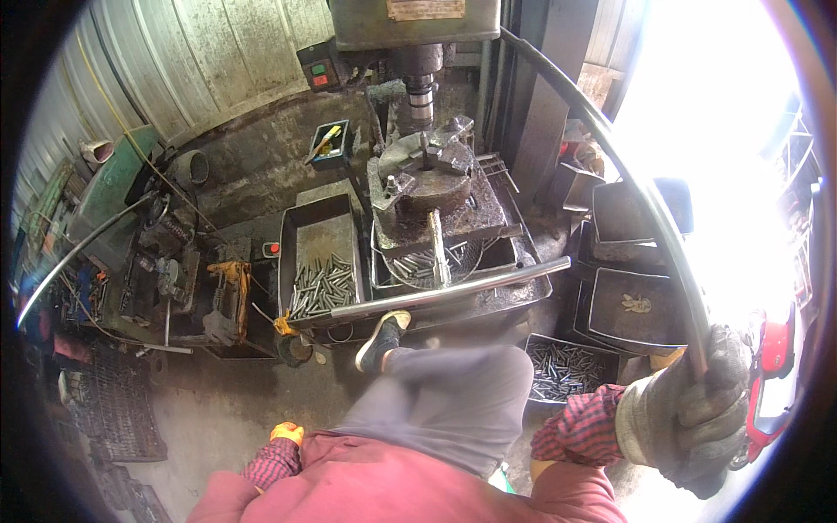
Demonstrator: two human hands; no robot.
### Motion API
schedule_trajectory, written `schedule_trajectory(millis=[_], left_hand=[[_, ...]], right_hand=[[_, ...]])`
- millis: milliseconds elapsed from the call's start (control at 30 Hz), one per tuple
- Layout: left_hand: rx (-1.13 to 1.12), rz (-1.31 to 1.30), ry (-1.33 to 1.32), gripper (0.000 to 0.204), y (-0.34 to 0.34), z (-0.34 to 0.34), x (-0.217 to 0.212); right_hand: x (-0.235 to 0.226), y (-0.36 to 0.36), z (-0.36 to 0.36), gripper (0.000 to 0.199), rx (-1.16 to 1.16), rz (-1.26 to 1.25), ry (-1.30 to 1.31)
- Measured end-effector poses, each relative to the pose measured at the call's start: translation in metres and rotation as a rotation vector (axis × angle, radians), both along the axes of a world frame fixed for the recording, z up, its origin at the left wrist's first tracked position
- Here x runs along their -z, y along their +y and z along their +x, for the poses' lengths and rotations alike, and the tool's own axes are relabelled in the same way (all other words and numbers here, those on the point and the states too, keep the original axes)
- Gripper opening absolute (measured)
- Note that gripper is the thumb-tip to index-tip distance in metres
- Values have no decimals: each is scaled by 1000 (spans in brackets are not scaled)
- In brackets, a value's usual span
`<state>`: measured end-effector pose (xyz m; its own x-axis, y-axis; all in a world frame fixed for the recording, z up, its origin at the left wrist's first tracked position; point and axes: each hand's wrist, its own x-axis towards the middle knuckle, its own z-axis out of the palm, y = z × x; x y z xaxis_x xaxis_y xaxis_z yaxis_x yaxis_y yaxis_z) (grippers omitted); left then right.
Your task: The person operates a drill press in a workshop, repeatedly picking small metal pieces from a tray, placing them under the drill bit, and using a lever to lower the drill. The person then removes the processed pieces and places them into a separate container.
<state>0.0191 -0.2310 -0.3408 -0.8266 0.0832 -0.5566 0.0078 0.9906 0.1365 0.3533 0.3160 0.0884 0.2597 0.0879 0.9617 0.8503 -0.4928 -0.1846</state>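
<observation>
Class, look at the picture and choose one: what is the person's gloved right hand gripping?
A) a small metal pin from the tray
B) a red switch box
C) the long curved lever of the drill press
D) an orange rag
C: the gloved right hand is closed around the lower end of the long curved lever, which arcs up toward the drill press.

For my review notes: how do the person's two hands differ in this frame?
The right hand is in full view, in a thick grey glove, gripping the long curved lever. The left hand is mostly hidden by the leg; only an orange glove tip shows, holding nothing visible. Both are gloved and come out of red plaid cuffs.
</observation>
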Motion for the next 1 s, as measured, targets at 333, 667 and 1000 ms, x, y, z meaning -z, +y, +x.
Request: schedule_trajectory(millis=[333,667,1000], left_hand=[[-13,-18,28,46,2,-9,-5],[23,-83,3,48,-8,-8,4],[-36,-34,38,46,-18,-1,-1]], right_hand=[[7,-5,-10,50,262,-222,-23],[11,-13,-17,54,544,-522,-83],[16,-17,-14,58,309,-276,-287]])
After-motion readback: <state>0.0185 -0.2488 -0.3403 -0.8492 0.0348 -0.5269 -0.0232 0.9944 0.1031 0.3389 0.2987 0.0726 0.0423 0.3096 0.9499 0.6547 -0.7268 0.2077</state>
